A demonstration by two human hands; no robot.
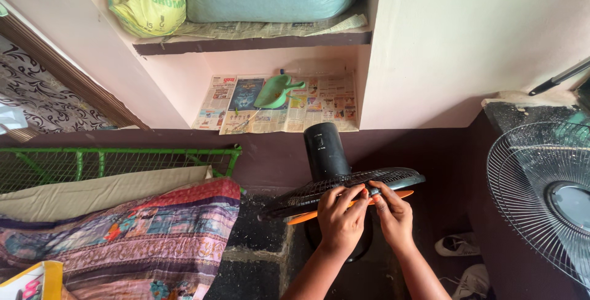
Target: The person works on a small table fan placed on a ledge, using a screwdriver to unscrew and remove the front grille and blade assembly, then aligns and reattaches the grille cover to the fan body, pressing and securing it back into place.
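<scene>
Fan guard gripped at near rim by left hand; small clip pinched by right hand. Rim best kept steadied, orange blade left untouched.

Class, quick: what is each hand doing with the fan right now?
Left hand: fingers curled onto the fan's rear grille.
Right hand: pinching a small part at the grille rim.
</scene>
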